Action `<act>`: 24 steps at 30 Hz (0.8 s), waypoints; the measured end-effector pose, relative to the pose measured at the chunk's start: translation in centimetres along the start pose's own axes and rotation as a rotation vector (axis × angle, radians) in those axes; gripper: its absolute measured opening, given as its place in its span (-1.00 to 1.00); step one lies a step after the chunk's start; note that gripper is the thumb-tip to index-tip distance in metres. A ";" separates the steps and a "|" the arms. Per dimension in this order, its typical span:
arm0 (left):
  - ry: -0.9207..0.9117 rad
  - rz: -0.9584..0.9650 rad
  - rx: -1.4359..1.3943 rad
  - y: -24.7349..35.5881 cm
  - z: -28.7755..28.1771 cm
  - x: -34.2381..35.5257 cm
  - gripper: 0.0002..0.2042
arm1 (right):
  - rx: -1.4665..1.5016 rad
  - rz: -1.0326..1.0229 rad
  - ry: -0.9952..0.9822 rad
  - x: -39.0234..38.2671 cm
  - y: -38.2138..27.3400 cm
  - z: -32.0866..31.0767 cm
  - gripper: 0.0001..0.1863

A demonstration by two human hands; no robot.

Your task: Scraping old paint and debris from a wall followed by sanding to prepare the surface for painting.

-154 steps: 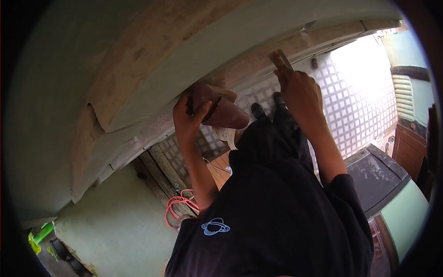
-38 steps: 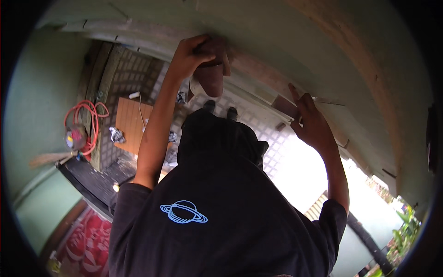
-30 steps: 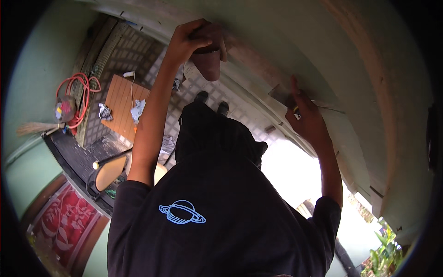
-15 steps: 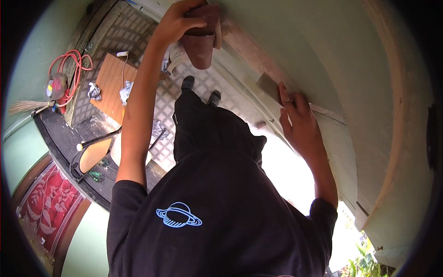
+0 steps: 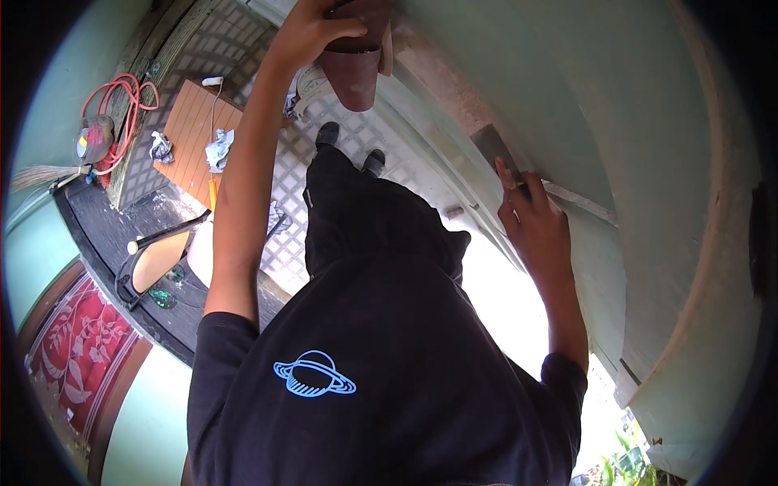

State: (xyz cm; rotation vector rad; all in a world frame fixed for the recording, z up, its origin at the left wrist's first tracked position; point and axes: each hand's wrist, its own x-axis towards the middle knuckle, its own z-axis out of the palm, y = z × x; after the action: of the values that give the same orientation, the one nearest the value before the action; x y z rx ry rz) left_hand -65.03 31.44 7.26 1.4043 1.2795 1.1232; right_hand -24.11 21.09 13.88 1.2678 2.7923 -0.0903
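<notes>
My left hand [image 5: 308, 36], at the top centre, is closed on curled reddish-brown sheets that look like sandpaper [image 5: 353, 79]. A pale, printed backing [image 5: 312, 85] shows beneath them. On the right, my right hand [image 5: 539, 223] grips a flat grey scraper [image 5: 490, 147], fingers laid along it. The scraper's wide end rests on or just over a rough, pinkish-brown strip [image 5: 442, 85] in the pale green wall [image 5: 559, 105]. Its handle is mostly hidden by my fingers.
At left, a slatted wooden board [image 5: 186, 142] carries crumpled paper [image 5: 219, 150] and a small paint roller [image 5: 212, 81]. A dark bench [image 5: 105, 231], red hose [image 5: 121, 89] and broom [image 5: 40, 176] lie nearby. Tiled floor [image 5: 300, 174] runs under my feet.
My right hand and the scraper have shifted slightly right, the scraper's end rising a little along the wall. My left hand and the sandpaper sit slightly higher in view.
</notes>
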 end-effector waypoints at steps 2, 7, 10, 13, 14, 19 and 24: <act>-0.026 -0.008 -0.042 0.0 0.1 0.1 -0.70 | 0.056 -0.030 0.052 1.2 0.1 0.2 -0.29; 0.060 0.036 -0.006 0.9 0.8 0.0 -0.65 | -0.038 -0.086 0.110 4.0 -0.2 -0.4 -0.33; 0.043 0.058 0.084 1.1 0.5 -0.3 -0.69 | 0.004 -0.085 0.093 2.9 0.1 -0.6 -0.35; -0.013 0.077 0.158 0.5 0.0 0.4 -0.72 | 0.024 -0.043 0.041 1.6 -0.7 -1.4 -0.36; -0.001 0.075 0.161 -1.8 -0.5 0.9 -0.72 | 0.028 -0.020 0.006 1.6 -1.0 -1.6 -0.37; 0.001 0.043 0.090 0.8 0.9 0.8 -0.71 | -0.035 -0.059 0.085 4.8 -1.2 -0.5 -0.39; 0.050 0.120 0.139 1.3 1.0 -0.3 -0.70 | -0.018 -0.071 0.086 3.8 -0.3 0.2 -0.33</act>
State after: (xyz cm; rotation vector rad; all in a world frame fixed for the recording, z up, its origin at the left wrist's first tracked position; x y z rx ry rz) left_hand -63.86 30.98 8.39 1.5825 1.3445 1.1749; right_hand -26.84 23.77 13.30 1.1965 2.9047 -0.0153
